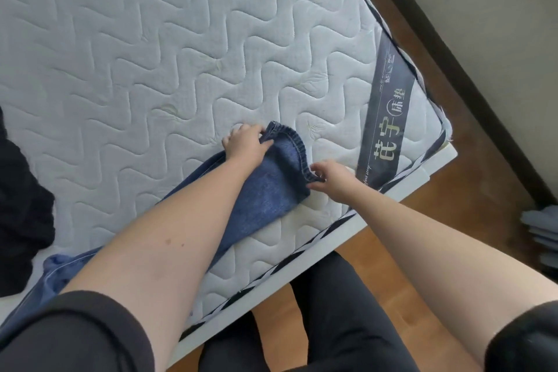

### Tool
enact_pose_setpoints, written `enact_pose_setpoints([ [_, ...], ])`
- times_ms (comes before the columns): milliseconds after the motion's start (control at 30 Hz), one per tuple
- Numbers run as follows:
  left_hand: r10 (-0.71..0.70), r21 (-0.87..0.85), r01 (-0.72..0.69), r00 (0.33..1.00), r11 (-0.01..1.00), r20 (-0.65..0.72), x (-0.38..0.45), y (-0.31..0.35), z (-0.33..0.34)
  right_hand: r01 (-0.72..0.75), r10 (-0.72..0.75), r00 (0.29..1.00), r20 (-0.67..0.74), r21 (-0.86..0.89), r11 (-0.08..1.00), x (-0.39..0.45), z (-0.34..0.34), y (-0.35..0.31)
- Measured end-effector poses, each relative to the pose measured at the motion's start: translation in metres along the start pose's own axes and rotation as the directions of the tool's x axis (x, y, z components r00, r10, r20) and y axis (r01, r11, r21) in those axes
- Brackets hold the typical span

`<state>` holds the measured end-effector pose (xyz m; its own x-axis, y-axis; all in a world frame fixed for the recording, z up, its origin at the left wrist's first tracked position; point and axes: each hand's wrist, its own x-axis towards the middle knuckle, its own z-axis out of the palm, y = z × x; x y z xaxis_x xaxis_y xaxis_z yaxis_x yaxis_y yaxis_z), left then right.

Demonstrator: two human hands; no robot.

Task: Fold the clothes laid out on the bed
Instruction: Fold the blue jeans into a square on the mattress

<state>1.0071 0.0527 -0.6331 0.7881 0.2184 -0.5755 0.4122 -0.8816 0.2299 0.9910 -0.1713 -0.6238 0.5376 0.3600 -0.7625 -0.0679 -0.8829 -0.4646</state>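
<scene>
Head view looks down along both my forearms to the lower middle of the frame, where a pair of blue jeans lies stretched across the quilted mattress of the bed, near its bottom edge. My left hand grips one corner of the hem, fingers curled over the cloth. My right hand pinches the opposite corner of that same hem between thumb and fingertips. The rest of the leg runs back under my left arm toward the lower left of the frame, where it bunches loosely.

Denim like this is soft but fairly heavy and thick, I judge; it should hold a crease and not slip on the mattress. The stitched hem is the firmest part, so taking it at both corners seems the right hold for pulling the leg flat before folding.

A black garment lies at the left edge.
</scene>
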Motion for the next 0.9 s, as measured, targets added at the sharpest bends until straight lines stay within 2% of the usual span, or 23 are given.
enact_pose_setpoints([
  [67, 0.060, -0.033, -0.061, 0.997, 0.998, -0.051, -0.004, -0.002, -0.005, -0.014, 0.016, 0.998, -0.064, 0.028, 1.000, -0.006, 0.002, -0.004],
  [167, 0.075, -0.325, -0.089, 0.996, 0.941, -0.055, -0.014, -0.005, -0.024, -0.078, 0.106, 0.981, -0.164, 0.172, 0.982, -0.019, 0.002, -0.005],
  [233, 0.076, -0.444, -0.098, 0.995, 0.891, -0.068, -0.022, -0.009, -0.040, -0.086, 0.150, 0.966, -0.210, 0.283, 0.955, -0.031, 0.001, -0.005],
  [400, 0.169, -0.515, -0.216, 0.976, 0.830, -0.137, -0.036, -0.018, -0.077, 0.010, 0.176, 0.936, -0.306, 0.521, 0.854, -0.068, -0.006, -0.020],
  [500, 0.224, -0.470, -0.294, 0.954, 0.832, -0.200, -0.040, -0.013, -0.095, 0.048, 0.192, 0.906, -0.378, 0.541, 0.840, -0.095, -0.011, -0.036],
  [600, 0.265, -0.468, -0.304, 0.953, 0.830, -0.149, -0.043, -0.007, -0.102, 0.023, 0.249, 0.869, -0.428, 0.538, 0.843, -0.114, -0.007, -0.042],
  [700, 0.322, -0.432, -0.325, 0.943, 0.841, -0.082, -0.047, 0.004, -0.099, -0.078, 0.317, 0.826, -0.465, 0.464, 0.883, -0.120, 0.002, -0.032],
  [800, 0.339, -0.398, -0.322, 0.940, 0.859, -0.029, -0.049, 0.010, -0.085, -0.273, 0.406, 0.765, -0.499, 0.319, 0.907, -0.117, 0.011, -0.019],
  [900, 0.296, -0.411, -0.262, 0.955, 0.873, 0.020, -0.047, 0.007, -0.068, -0.287, 0.419, 0.774, -0.476, 0.325, 0.901, -0.109, 0.020, -0.014],
])
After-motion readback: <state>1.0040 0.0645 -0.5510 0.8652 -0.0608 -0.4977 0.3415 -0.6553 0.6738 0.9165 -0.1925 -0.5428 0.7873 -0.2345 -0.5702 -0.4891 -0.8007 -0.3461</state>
